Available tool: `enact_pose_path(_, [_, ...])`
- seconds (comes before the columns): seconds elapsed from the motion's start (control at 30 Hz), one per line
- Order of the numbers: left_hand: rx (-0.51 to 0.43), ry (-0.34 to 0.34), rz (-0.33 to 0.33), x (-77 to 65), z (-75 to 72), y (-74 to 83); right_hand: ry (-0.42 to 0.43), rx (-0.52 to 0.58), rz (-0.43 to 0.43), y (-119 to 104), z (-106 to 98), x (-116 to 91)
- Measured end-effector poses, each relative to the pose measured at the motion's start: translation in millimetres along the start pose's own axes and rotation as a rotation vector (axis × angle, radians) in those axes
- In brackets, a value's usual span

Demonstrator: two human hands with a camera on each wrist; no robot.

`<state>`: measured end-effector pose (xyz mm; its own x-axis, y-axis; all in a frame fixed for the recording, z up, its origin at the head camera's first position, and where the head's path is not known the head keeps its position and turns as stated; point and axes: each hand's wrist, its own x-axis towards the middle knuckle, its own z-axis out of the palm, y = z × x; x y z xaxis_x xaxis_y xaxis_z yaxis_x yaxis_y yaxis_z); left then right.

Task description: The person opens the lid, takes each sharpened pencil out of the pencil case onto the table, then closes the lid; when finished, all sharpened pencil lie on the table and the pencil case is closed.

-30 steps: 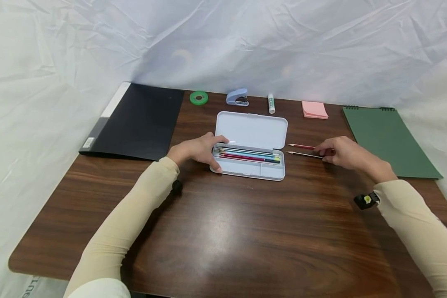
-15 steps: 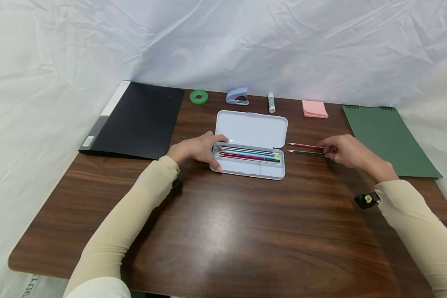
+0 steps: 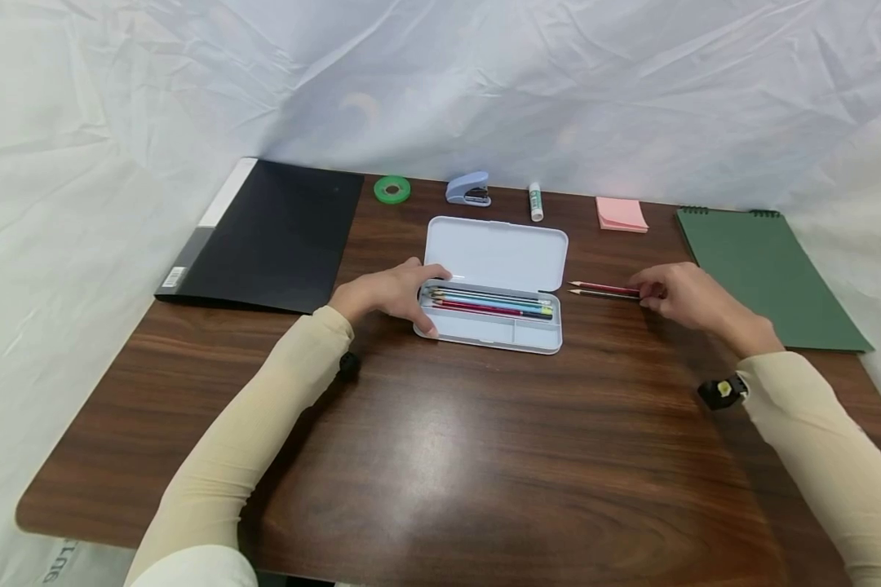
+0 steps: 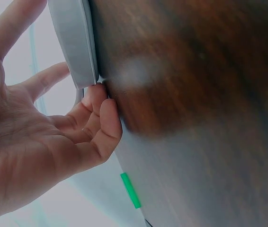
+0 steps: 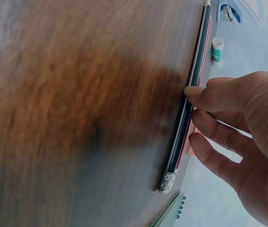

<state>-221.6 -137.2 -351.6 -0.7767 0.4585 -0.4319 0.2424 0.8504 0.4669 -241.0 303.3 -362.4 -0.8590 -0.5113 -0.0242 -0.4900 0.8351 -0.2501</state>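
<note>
Pinching two pencils (image 5: 183, 123) at center right, the right hand (image 3: 684, 300) appears mid-pickup, needing a level lift, as the left hand (image 3: 395, 293) grips the pencil case (image 3: 495, 254).

White pencil case (image 3: 510, 253), lid open; several pencils (image 3: 484, 309), including red and blue, lie lengthwise in its rear compartment. To its right, a red pencil (image 3: 604, 287) and dark pencil (image 5: 179, 137) lie side by side, sharpened tips toward the case.
</note>
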Motion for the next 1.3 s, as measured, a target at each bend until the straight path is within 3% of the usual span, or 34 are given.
enact_pose_path(1.3, [-0.012, -0.005, -0.029, -1.0, -0.3, 1.8, 0.018, -0.016, 0.021, 3.6, -1.1, 2.8])
